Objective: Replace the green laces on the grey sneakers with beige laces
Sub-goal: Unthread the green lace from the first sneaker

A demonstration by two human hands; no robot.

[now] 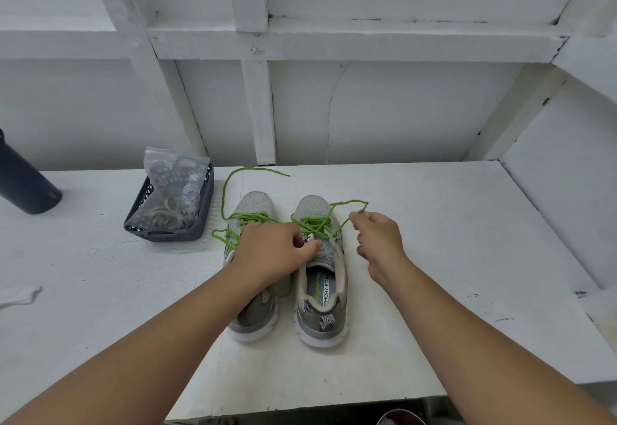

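Closest to us at the bottom of the frame were our two bare forearms, reaching up toward the middle. Our left hand (270, 251) sat on the tongue of the right grey sneaker (320, 271), fingers curled and thumb pressed down on it, partly covering the left grey sneaker (253, 257) too. Our right hand (377, 241) was just right of that shoe, fingers pinched on the green lace (347, 205), which looped up from the eyelets toward the toe. Both sneakers stood side by side at the center of the white tabletop (450, 257), toes pointing away from us, and both were laced in green. The other green lace (230, 190) trailed loose off the left shoe, curling toward the back edge of the tabletop.

Left of center was a dark basket (200, 221) holding a clear plastic bag (173, 170) with beige coils inside, probably the laces, though we couldn't tell for sure. At the far left edge stood a dark bottle (23, 184).
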